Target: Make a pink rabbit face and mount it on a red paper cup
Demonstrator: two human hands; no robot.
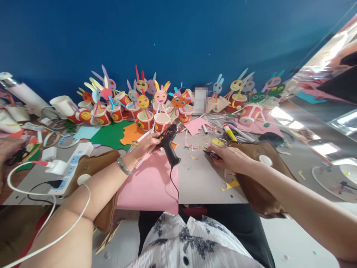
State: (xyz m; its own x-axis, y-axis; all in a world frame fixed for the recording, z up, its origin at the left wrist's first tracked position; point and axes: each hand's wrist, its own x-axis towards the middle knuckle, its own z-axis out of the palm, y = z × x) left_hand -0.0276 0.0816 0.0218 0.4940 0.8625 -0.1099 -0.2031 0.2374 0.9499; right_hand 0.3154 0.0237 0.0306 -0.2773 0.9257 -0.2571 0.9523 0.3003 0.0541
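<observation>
My left hand (149,143) is closed around a thin pale stick (144,158) that slants down past the wrist. A black glue gun (169,144) meets the fingertips of this hand, its handle toward me and its cord trailing down; whether the fingers also bear its weight I cannot tell. Beneath lies a large sheet of pink paper (147,186). Further right, my right hand (227,156) is closed on dark-handled scissors (213,154) low over the grey tabletop, partly hidden by the fingers.
Rabbit-faced paper cups (145,121) line the blue wall. Green paper (110,134) and orange paper (131,133) lie to the left, near a white power strip (73,167). Brown cushions (264,175) lie under my forearms. Scraps and a yellow glue stick (230,133) are scattered right; another person's hand (11,149) shows far left.
</observation>
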